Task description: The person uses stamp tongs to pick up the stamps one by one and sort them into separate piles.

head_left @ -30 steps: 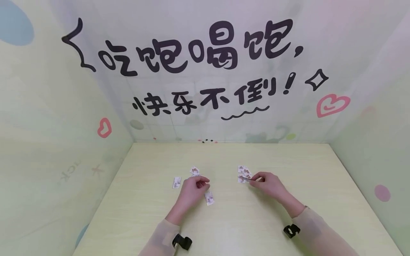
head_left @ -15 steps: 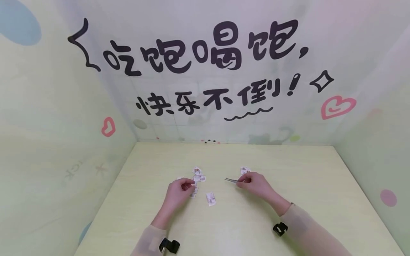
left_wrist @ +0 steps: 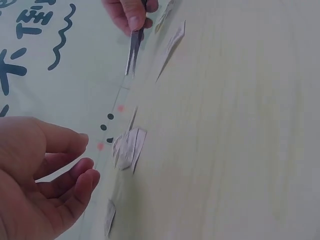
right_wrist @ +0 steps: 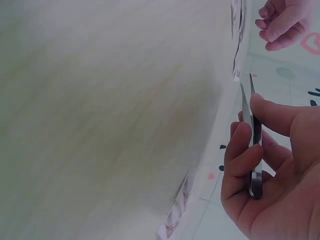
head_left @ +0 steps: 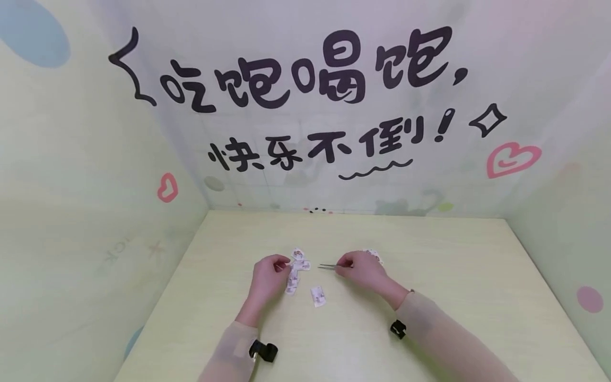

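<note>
My right hand [head_left: 365, 270] pinches a pair of metal tweezers [right_wrist: 256, 186], tips pointing left and slightly spread, with nothing between them. The tweezers' tips stand a little right of a group of small printed paper pieces [head_left: 293, 279] that partly overlap. Beside that group is my left hand [head_left: 269, 278], its fingers loosely bent and holding nothing in the left wrist view. The fingertips [left_wrist: 82, 140] are close to the papers there. A single paper piece [head_left: 318, 296] lies nearer the front, between the hands. More pieces [head_left: 374, 254] lie behind the right hand, partly hidden by it.
Everything lies on a pale wood-grain table [head_left: 363, 339]. A white back wall [head_left: 296, 191] with black lettering rises at the far edge, and printed side walls enclose the table. Each sleeve carries a black wrist mount [head_left: 263, 350].
My right hand has moved left with the tweezers, away from the right-hand papers. My left hand has shifted left, uncovering the overlapping pieces and covering the lone left piece. The head view has turned slightly.
</note>
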`<action>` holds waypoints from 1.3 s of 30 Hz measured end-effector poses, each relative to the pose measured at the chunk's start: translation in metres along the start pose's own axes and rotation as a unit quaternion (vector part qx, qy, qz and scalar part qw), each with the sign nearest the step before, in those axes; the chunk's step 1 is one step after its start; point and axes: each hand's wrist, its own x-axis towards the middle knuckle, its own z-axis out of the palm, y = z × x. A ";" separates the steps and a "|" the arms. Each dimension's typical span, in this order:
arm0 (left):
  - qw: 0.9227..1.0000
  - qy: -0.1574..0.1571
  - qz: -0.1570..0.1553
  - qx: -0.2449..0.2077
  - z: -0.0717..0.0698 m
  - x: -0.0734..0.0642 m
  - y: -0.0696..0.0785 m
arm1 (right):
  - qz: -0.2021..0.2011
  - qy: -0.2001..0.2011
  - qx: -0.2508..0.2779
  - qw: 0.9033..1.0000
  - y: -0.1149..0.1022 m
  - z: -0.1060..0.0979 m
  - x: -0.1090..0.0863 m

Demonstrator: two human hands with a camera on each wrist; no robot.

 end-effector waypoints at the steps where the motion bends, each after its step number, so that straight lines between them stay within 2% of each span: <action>1: 1.000 0.004 -0.004 0.001 0.002 0.003 0.001 | -0.011 -0.003 -0.013 1.000 -0.003 0.001 0.004; 4: 1.000 0.016 -0.015 0.009 0.009 0.012 0.005 | -0.035 -0.011 -0.036 0.999 -0.012 0.003 0.019; 7: 0.999 0.023 -0.022 0.020 0.016 0.020 0.008 | -0.039 -0.019 -0.039 0.998 -0.019 0.005 0.034; 12: 0.998 0.020 -0.038 0.038 0.027 0.031 0.008 | -0.015 -0.024 -0.016 0.999 -0.021 0.008 0.052; 18: 0.997 0.003 -0.053 0.055 0.033 0.035 0.008 | 0.007 -0.026 -0.001 1.000 -0.014 0.014 0.066; 32: 0.997 -0.004 -0.056 0.049 0.031 0.035 0.009 | 0.024 -0.035 0.021 0.999 -0.017 0.016 0.069; 39: 0.997 -0.004 -0.063 0.050 0.028 0.034 0.007 | 0.028 -0.054 0.025 0.998 -0.022 0.017 0.071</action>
